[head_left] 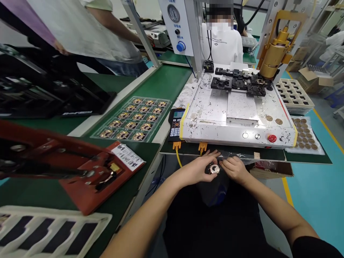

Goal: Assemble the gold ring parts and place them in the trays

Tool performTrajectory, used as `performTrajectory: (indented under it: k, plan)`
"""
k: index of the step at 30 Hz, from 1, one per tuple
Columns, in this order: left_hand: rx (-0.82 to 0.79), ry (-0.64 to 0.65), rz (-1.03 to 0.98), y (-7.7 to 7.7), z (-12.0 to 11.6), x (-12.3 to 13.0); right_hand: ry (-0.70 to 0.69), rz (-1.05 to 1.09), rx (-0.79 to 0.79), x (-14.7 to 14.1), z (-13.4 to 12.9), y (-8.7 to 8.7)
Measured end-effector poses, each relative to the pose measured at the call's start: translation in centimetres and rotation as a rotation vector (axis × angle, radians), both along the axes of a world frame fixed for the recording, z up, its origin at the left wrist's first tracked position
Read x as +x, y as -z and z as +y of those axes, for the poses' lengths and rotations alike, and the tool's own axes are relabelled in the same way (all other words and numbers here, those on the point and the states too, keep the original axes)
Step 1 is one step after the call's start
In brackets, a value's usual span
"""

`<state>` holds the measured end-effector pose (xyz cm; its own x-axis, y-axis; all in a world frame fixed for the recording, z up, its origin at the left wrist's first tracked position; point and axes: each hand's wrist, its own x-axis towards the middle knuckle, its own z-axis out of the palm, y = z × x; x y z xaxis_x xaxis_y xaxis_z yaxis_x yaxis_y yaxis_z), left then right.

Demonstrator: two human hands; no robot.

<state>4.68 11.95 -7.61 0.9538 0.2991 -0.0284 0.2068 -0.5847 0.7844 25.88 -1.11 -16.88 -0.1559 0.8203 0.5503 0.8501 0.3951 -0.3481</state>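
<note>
Between the thumb and fingers of my left hand (pixel 197 170) is a round watch head (pixel 214 169) with a light rim and a dark and light face. Close beside it on the right, my right hand (pixel 235 169) has its fingers curled together near the bench edge; what they pinch is hidden. A translucent plastic bag (pixel 215 195) hangs below both hands, over my lap. In front of them stands a white bench machine (pixel 209 125) with black fixtures (pixel 238 84) on top and a gold-coloured cylinder head (pixel 274 53) at its right.
On the green bench at left lies a clear tray (pixel 150 139) of several watch parts. A red lever press (pixel 88 193) stands nearer, beside a cream tray (pixel 104 218). Brown discs (pixel 303 134) lie at right. A keypad controller (pixel 176 125) adjoins the machine. Co-workers (pixel 223 44) are beyond.
</note>
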Motion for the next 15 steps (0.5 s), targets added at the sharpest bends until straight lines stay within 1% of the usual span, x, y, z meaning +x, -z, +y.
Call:
performTrajectory:
  k: [2,4,7,9,10,12,14,15]
  plan:
    - [-0.015,-0.007,0.026,-0.4,0.0,-0.1,0.038,0.081,0.012,-0.2,-2.0,1.0]
    - [-0.035,-0.032,0.025,-0.5,-0.1,-0.1,0.158,0.188,0.031,-0.3,-4.7,2.0]
    - [-0.062,-0.064,-0.015,0.0,-0.4,-0.1,0.480,0.377,0.068,0.3,-8.5,3.3]
    - [-0.064,-0.082,-0.025,0.4,-0.9,0.3,0.659,0.488,0.043,1.4,-10.2,4.1]
    - [-0.061,-0.092,-0.024,0.5,-1.3,0.6,0.703,0.534,0.000,2.1,-10.7,4.4]
    - [-0.070,-0.108,-0.029,0.5,-2.4,1.3,0.724,0.612,-0.127,3.8,-11.4,5.0]
    - [-0.133,-0.088,-0.035,0.5,-4.1,1.9,0.738,0.674,-0.253,6.0,-12.4,5.3]
    - [-0.181,-0.059,-0.030,0.5,-5.0,2.0,0.767,0.699,-0.299,7.4,-13.1,5.3]
